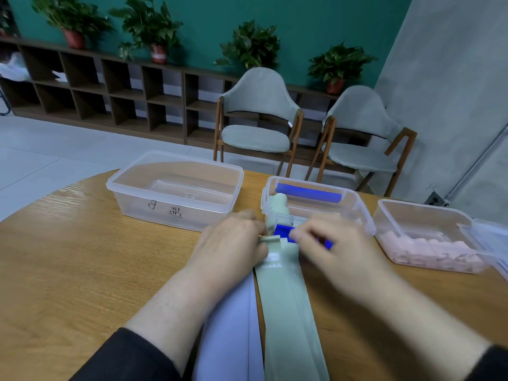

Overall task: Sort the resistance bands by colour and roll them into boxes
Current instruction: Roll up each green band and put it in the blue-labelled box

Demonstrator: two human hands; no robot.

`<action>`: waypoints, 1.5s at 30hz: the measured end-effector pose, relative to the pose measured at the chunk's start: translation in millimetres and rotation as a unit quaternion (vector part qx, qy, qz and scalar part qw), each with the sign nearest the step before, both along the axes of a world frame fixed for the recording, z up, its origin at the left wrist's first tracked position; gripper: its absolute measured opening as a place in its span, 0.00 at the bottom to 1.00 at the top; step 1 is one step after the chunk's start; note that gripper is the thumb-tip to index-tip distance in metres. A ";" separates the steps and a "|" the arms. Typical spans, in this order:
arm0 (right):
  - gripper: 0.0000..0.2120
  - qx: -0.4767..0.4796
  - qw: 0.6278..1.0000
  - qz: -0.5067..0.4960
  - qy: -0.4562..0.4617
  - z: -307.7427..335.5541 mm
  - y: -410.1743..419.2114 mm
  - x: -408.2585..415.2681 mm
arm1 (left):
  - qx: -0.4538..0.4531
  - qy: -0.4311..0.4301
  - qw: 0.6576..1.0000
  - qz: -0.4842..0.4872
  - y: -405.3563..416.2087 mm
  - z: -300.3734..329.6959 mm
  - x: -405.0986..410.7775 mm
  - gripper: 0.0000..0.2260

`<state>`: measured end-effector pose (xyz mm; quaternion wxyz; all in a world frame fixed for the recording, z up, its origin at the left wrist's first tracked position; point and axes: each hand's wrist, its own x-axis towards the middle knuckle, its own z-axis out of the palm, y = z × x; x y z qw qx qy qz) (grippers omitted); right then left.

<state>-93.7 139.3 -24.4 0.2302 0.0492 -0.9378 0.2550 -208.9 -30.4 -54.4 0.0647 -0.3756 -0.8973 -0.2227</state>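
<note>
A sage-green band point(286, 303) lies flat on the wooden table, running toward me. My left hand point(231, 243) pinches its far end at the left corner, and my right hand point(330, 246) grips the same end from the right, blurred. A pale lilac band point(233, 325) lies flat just left of the green one. A bright blue band point(283, 231) shows between my hands. The middle box point(360, 213) holds a rolled blue band point(308, 192) and a rolled green band point(277, 204) at its left end.
An empty clear box point(176, 188) with handwriting on its side stands at the left. A clear box point(423, 235) with pink rolled bands sits at the right, a lid point(489, 237) leaning beside it. Two grey chairs point(258, 119) stand beyond the table.
</note>
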 end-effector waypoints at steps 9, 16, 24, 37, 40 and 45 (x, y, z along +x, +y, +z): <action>0.09 -0.231 0.969 -0.085 -0.014 -53.9 -32.7 57.1 | 0.124 0.032 0.988 -0.089 -0.1 30.0 28.1 0.03; 0.17 -0.480 0.870 -0.111 0.014 -36.8 -43.0 100.9 | 0.274 -0.061 0.949 -0.144 8.3 106.7 92.7 0.06; 0.11 -0.438 0.897 -0.048 0.029 -0.3 -20.5 185.0 | 0.367 -0.075 0.915 -0.152 48.9 166.2 158.7 0.05; 0.21 -0.128 0.955 -0.251 -0.093 -52.0 47.6 257.5 | 0.044 -0.065 0.996 -0.037 82.9 39.5 211.0 0.14; 0.19 -0.098 0.970 -0.183 -0.125 -56.4 45.4 270.1 | -0.009 -0.004 0.995 -0.104 55.2 -2.3 239.1 0.10; 0.18 -0.049 0.978 -0.133 -0.153 -58.2 43.4 279.4 | -0.074 0.058 0.983 -0.158 32.5 -23.6 265.1 0.15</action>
